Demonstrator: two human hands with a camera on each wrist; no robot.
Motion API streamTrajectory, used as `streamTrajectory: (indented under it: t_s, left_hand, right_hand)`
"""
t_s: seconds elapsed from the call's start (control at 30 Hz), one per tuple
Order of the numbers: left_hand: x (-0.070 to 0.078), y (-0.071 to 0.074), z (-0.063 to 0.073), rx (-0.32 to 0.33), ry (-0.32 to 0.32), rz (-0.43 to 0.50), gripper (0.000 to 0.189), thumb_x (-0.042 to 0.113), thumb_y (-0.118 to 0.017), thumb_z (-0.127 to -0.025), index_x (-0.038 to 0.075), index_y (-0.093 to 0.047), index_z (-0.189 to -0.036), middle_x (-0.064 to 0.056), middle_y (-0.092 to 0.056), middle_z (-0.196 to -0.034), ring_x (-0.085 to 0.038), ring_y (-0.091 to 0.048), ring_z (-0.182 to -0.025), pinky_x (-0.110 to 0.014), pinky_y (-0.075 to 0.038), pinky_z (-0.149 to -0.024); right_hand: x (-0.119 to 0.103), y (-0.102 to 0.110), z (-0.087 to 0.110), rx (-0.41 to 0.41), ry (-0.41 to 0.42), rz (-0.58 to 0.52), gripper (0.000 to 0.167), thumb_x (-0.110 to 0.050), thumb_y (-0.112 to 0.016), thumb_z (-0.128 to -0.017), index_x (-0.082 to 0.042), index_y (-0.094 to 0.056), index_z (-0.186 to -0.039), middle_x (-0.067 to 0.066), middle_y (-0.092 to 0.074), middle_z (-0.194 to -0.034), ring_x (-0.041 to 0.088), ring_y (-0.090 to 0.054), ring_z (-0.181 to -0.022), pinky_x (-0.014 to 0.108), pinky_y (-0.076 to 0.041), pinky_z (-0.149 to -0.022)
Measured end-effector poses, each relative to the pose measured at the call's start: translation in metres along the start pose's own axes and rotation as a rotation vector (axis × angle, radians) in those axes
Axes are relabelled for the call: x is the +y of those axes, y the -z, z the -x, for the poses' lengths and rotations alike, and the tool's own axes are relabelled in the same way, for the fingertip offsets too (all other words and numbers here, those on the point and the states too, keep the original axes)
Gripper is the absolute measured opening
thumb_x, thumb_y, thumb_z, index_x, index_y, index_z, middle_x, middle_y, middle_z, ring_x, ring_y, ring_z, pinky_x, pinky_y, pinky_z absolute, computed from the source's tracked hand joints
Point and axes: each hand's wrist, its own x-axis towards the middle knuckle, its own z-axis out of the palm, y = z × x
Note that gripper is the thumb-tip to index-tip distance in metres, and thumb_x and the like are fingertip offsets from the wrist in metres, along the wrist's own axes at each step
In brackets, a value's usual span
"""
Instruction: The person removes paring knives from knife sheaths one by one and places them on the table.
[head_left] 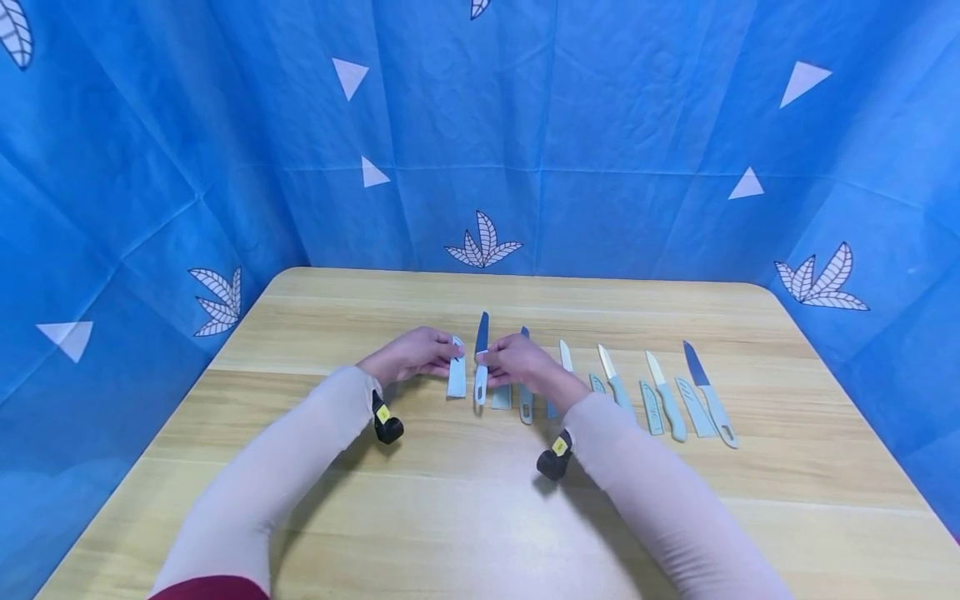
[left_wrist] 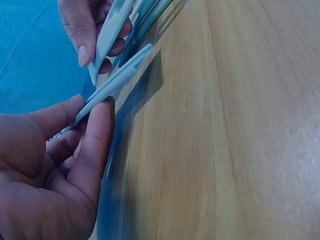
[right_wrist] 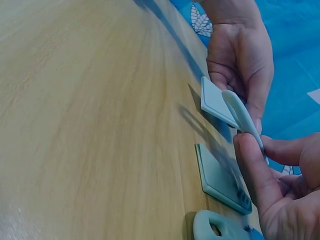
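Note:
My left hand [head_left: 418, 354] pinches a pale blue knife sheath [head_left: 456, 382] between thumb and fingers, just above the table. Beside it, my right hand [head_left: 521, 363] pinches a knife [head_left: 480, 388] by its pale handle, the dark blue blade pointing to the table's back. Sheath and knife run nearly parallel, a small gap apart in the head view. The right wrist view has the knife handle [right_wrist: 241, 114] overlapping the held sheath [right_wrist: 214, 100]. Under the right hand lie another sheath [right_wrist: 220, 177] and a dark-bladed knife [head_left: 527, 404], both partly hidden.
To the right lie several more knives, among them a white-bladed knife [head_left: 666, 396] and a dark-bladed knife [head_left: 708, 392], with sheaths such as a green-blue one [head_left: 651, 408] next to them. The wooden table [head_left: 465, 517] meets a blue patterned curtain [head_left: 540, 133] behind.

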Motion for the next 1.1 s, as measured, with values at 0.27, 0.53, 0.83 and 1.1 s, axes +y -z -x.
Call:
streamTrajectory:
  t_s: [0.27,0.53,0.83,1.1]
  left_hand:
    - [0.001,-0.005,-0.002,0.015,0.013,-0.087,0.014,0.013,-0.064,-0.096,0.0,-0.064,-0.099,-0.01,-0.067,-0.087,-0.017,-0.067,-0.071,-0.027,-0.061,-0.067]
    - [0.004,-0.009,-0.004,0.059,0.038,-0.135,0.015,0.013,-0.066,-0.095,-0.001,-0.064,-0.098,-0.009,-0.067,-0.083,-0.014,-0.063,-0.066,-0.024,-0.06,-0.061]
    - [0.007,-0.014,0.002,0.129,0.018,-0.311,0.018,0.015,-0.069,-0.092,0.002,-0.061,-0.082,-0.005,-0.061,-0.07,-0.01,-0.057,-0.056,-0.019,-0.054,-0.051]
    - [0.007,-0.015,0.004,0.169,0.023,-0.461,0.021,0.019,-0.069,-0.093,0.002,-0.061,-0.083,-0.006,-0.062,-0.065,-0.011,-0.057,-0.052,-0.018,-0.052,-0.048]
  right_hand:
    - [0.001,-0.003,0.0,0.02,0.005,0.036,0.018,-0.01,-0.059,-0.098,0.006,-0.063,-0.105,0.015,-0.066,-0.091,0.018,-0.064,-0.072,0.027,-0.061,-0.071]
    - [0.002,-0.006,-0.001,0.046,0.0,0.137,0.015,-0.011,-0.064,-0.096,0.003,-0.063,-0.097,0.015,-0.066,-0.088,0.018,-0.065,-0.069,0.029,-0.061,-0.069]
    - [-0.001,-0.014,0.002,0.085,-0.003,0.243,0.015,-0.013,-0.064,-0.095,0.002,-0.062,-0.094,0.017,-0.068,-0.082,0.022,-0.067,-0.067,0.028,-0.061,-0.064]
    - [-0.003,-0.018,0.001,0.122,-0.011,0.319,0.017,-0.013,-0.066,-0.094,0.002,-0.062,-0.089,0.016,-0.068,-0.077,0.02,-0.067,-0.061,0.027,-0.061,-0.06]
